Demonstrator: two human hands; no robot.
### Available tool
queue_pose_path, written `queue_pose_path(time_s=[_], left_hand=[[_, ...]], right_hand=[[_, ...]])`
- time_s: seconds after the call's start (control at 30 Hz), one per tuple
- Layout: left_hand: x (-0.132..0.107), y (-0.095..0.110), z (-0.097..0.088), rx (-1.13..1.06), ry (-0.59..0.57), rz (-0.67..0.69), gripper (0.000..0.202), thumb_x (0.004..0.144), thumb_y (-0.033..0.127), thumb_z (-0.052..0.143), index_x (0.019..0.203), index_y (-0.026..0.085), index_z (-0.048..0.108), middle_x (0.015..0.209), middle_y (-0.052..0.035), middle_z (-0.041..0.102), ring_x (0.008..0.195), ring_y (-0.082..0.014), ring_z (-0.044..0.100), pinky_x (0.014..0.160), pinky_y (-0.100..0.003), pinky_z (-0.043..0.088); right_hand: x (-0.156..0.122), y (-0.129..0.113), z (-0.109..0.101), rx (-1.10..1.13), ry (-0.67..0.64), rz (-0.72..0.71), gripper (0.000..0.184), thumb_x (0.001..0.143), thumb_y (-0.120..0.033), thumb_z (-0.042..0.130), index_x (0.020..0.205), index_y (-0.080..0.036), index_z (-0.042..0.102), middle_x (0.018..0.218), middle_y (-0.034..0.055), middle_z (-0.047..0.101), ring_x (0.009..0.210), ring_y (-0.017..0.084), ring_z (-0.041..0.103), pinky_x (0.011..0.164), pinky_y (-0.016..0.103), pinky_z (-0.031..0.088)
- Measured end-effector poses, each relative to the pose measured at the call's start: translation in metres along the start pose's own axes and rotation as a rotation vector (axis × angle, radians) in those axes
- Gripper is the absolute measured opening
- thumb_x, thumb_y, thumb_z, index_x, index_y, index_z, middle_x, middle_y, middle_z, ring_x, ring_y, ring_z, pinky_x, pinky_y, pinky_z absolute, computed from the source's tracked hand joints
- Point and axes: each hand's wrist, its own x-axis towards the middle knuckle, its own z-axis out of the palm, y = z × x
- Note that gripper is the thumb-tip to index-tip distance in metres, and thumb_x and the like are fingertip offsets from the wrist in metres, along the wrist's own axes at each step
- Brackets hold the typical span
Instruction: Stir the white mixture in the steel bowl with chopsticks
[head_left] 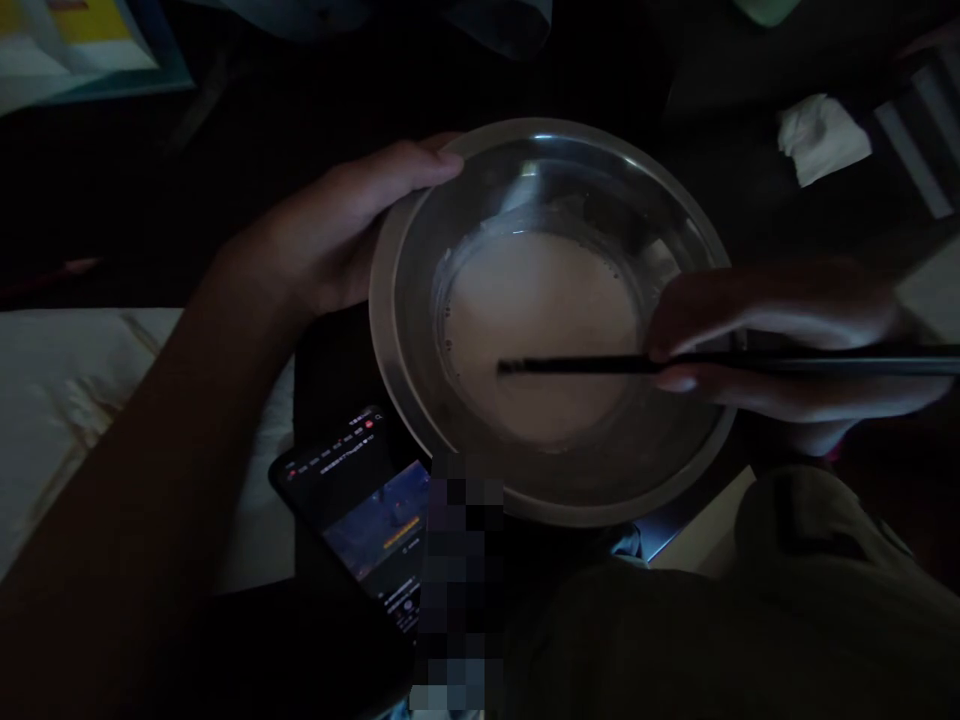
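My left hand (382, 205) grips the left rim of a shiny metal bowl (390, 300), its thumb over the edge and the other fingers hidden underneath. Pale, milky liquid (532, 310) with a few bubbles at its border fills the bottom of the bowl. From the right, my right hand (780, 335) reaches over the rim, thumb and fingers closed on dark chopsticks (585, 366). Their tips are over the liquid; whether they dip into it I cannot tell. The light is dim.
A lit phone (367, 530) lies below the bowl on the left. White paper (45, 400) is under my left forearm. A crumpled tissue (823, 138) sits at the upper right. My clothed leg (810, 600) is at the lower right. A pixelated patch covers part of the bottom.
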Motion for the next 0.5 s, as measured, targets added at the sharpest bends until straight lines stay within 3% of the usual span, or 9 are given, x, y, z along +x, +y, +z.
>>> queue_pose_path(time_s=[0.07,0.17,0.27,0.33,0.43,0.5], left_hand=[[0.0,0.0,0.0,0.026,-0.005,0.004,0.034,0.097,0.021,0.039,0.119,0.019,0.064,0.09,-0.0001,0.073,0.1,-0.0206,0.068,0.098,-0.036,0.056],[0.001,-0.002,-0.004,0.005,-0.056,0.015,0.031,0.094,0.023,0.044,0.116,0.023,0.066,0.095,-0.0013,0.075,0.111,-0.0249,0.065,0.103,-0.037,0.053],[0.003,-0.005,-0.007,-0.012,-0.089,0.015,0.029,0.093,0.026,0.048,0.115,0.026,0.066,0.101,-0.0006,0.076,0.114,-0.0272,0.063,0.098,-0.036,0.056],[0.004,-0.006,-0.009,0.008,-0.079,0.012,0.026,0.092,0.029,0.051,0.111,0.029,0.068,0.103,0.0001,0.075,0.113,-0.0276,0.063,0.096,-0.034,0.057],[0.004,-0.005,-0.008,0.03,-0.019,0.023,0.031,0.094,0.026,0.046,0.115,0.019,0.067,0.102,-0.0037,0.074,0.116,-0.0319,0.062,0.109,-0.051,0.049],[0.003,-0.004,-0.006,0.023,0.001,0.007,0.032,0.094,0.024,0.043,0.115,0.018,0.066,0.102,-0.0042,0.073,0.123,-0.035,0.058,0.113,-0.057,0.043]], right_hand=[[0.006,0.001,0.004,-0.138,0.104,0.046,0.004,0.096,-0.028,0.056,0.1,-0.027,0.058,0.091,-0.0024,0.066,0.08,0.01,0.066,0.067,0.029,0.055],[0.003,0.002,-0.005,-0.288,0.227,0.203,0.01,0.098,-0.034,0.05,0.093,-0.026,0.055,0.084,-0.0022,0.063,0.068,0.01,0.06,0.058,0.032,0.049],[-0.007,0.004,-0.021,-0.242,0.136,0.263,0.02,0.098,-0.043,0.047,0.091,-0.026,0.055,0.075,-0.0022,0.06,0.059,0.009,0.057,0.047,0.031,0.043],[-0.011,0.003,-0.024,-0.113,0.046,0.19,0.025,0.099,-0.048,0.046,0.089,-0.027,0.056,0.074,-0.0035,0.06,0.058,0.008,0.06,0.044,0.029,0.044],[-0.006,0.001,-0.013,0.055,-0.045,0.035,0.019,0.099,-0.043,0.048,0.094,-0.029,0.06,0.081,-0.0052,0.064,0.065,0.005,0.064,0.055,0.025,0.053],[0.001,0.001,-0.002,0.014,-0.008,0.029,0.012,0.098,-0.037,0.052,0.099,-0.028,0.06,0.086,-0.0044,0.066,0.075,0.006,0.066,0.063,0.025,0.055]])
